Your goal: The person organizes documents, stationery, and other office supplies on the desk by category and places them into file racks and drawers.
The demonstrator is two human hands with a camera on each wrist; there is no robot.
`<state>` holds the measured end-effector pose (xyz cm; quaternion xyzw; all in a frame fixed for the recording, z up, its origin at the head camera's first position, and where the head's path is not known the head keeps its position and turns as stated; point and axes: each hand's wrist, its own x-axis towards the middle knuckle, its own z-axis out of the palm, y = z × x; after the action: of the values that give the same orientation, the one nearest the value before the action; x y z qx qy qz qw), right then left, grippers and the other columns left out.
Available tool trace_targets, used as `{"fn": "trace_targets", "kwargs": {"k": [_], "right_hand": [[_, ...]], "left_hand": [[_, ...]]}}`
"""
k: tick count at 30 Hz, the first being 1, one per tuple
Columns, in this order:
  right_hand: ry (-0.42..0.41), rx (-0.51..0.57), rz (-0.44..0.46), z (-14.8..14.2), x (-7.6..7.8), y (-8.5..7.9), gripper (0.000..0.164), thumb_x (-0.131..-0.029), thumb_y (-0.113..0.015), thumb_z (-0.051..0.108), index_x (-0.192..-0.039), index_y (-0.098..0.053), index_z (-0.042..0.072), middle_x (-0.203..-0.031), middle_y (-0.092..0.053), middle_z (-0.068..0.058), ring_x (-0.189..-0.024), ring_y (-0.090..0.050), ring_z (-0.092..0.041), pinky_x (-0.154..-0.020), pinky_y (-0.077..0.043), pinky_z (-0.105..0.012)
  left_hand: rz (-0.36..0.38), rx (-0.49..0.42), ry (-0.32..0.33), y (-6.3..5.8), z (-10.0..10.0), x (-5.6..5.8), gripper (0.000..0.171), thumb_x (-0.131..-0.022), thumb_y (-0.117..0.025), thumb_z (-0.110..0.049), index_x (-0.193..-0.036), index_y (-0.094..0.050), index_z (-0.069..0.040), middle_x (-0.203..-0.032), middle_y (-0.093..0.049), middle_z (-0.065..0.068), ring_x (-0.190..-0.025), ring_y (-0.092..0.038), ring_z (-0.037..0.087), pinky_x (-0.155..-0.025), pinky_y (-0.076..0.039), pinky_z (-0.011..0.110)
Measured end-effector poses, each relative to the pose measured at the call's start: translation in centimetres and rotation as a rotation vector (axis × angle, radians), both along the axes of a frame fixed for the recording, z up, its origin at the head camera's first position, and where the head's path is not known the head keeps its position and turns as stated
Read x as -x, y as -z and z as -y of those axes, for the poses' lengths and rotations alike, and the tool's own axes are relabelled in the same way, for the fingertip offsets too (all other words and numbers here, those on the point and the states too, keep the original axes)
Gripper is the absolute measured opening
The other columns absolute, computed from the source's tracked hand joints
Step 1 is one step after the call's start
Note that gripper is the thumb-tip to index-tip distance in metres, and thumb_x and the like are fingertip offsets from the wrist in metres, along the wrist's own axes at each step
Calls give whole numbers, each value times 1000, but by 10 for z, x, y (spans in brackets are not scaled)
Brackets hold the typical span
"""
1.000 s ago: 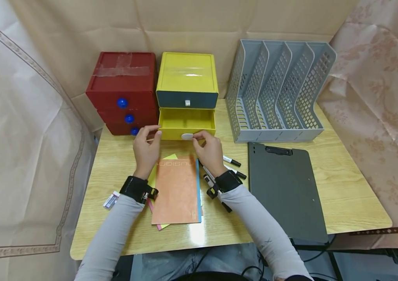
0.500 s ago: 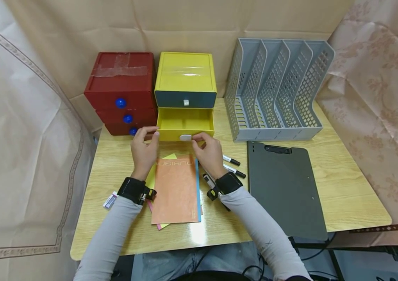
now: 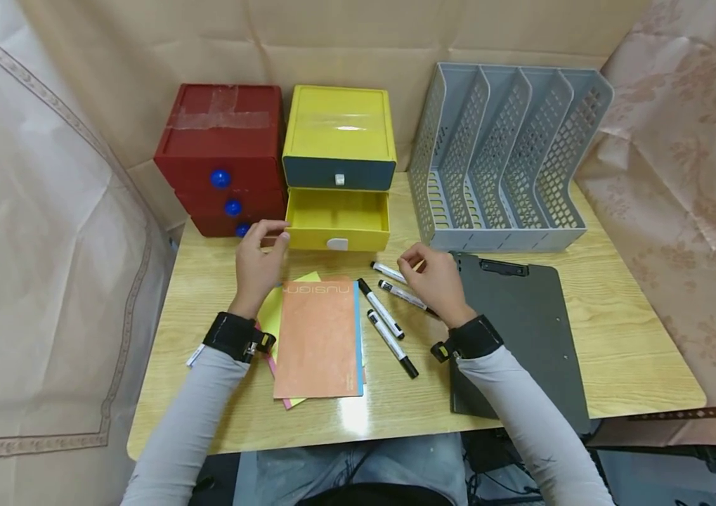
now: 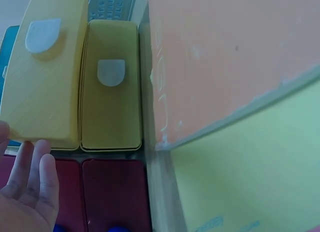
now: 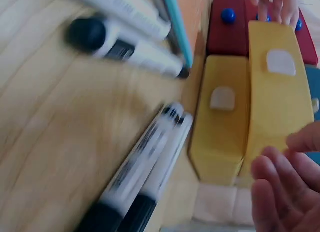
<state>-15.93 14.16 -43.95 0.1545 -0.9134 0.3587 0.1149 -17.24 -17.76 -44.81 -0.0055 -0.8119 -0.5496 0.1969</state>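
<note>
A yellow drawer (image 3: 307,239) with a white rounded handle stands pulled out of the yellow drawer cabinet (image 3: 340,123). My left hand (image 3: 256,267) is at the drawer's left front corner; in the left wrist view its extended fingers (image 4: 49,174) reach the edge of the drawer front (image 4: 47,92). To the right of the drawer, my right hand (image 3: 438,284) is over the markers, fingers loosely bent and holding nothing. Below and beside it lie several white markers with black caps, among them one marker (image 3: 403,294) partly covered by the hand.
Left of the yellow cabinet is a red drawer cabinet (image 3: 225,140) with blue knobs. A grey file rack (image 3: 503,241) stands at the back right, with a dark clipboard (image 3: 522,330) in front. Notebooks topped by an orange one (image 3: 320,344) lie centrally on the wooden table (image 3: 636,351).
My right hand has left the drawer front and moved right, over the markers, uncovering two markers beside the notebooks. My left hand has stayed at the drawer's left corner; the drawer remains out.
</note>
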Motion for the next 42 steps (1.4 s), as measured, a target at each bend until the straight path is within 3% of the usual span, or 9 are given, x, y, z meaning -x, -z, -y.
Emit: {"fn": "trace_targets", "kwargs": {"k": [6, 9, 15, 21, 27, 34, 42], "right_hand": [[-68, -225, 179, -29, -4, 6, 11, -89, -61, 30, -93, -65, 20, -83, -66, 4, -66, -58, -10, -58, -47, -29], [-113, -314, 226, -35, -8, 9, 17, -87, -64, 32, -97, -66, 18, -90, -66, 0, -74, -61, -14, -62, -49, -31], [-115, -340, 193, -32, -11, 5, 25, -86, -66, 32, -103, -65, 13, -99, -65, -5, -88, -61, -22, -70, -50, -38], [-175, -321, 182, -11, -15, -3, 24, -88, -62, 36, -101, -65, 17, -94, -64, 0, -81, -61, -17, -66, -48, -34], [-147, -353, 166, -1, -12, 1, 22, -87, -63, 34, -99, -65, 17, -92, -64, 0, -78, -59, -16, -64, -48, -34], [-139, -426, 218, -9, -5, 10, 22, -86, -64, 34, -99, -65, 15, -93, -65, -2, -76, -60, -17, -65, -49, -36], [-116, -538, 245, -31, -7, 19, 28, -81, -68, 31, -101, -65, 12, -96, -63, -4, -87, -62, -22, -71, -51, -41]], "left_hand": [[45, 27, 34, -4, 3, -1, 24, -91, -58, -40, -110, -66, -27, -107, -61, -7, -90, -59, 13, -71, -52, 33], [52, 37, 47, -6, 4, -2, 28, -91, -58, -41, -113, -65, -26, -111, -59, -7, -91, -59, 14, -72, -52, 34], [69, 64, 64, -10, 6, -3, 29, -91, -58, -39, -118, -63, -29, -116, -57, -9, -94, -58, 14, -73, -52, 36], [95, 102, 89, -13, 9, -4, 28, -91, -59, -38, -119, -61, -34, -118, -55, -8, -96, -58, 13, -73, -53, 36], [120, 140, 134, -17, 10, -6, 32, -92, -58, -39, -124, -57, -37, -125, -52, 0, -98, -59, 17, -72, -53, 36], [130, 176, 176, -21, 13, -10, 40, -92, -58, -35, -131, -51, -34, -127, -50, -3, -99, -59, 16, -75, -53, 37], [140, 218, 193, -23, 18, -15, 44, -91, -59, -34, -134, -47, -33, -127, -48, 5, -97, -60, 15, -75, -53, 37]]}}
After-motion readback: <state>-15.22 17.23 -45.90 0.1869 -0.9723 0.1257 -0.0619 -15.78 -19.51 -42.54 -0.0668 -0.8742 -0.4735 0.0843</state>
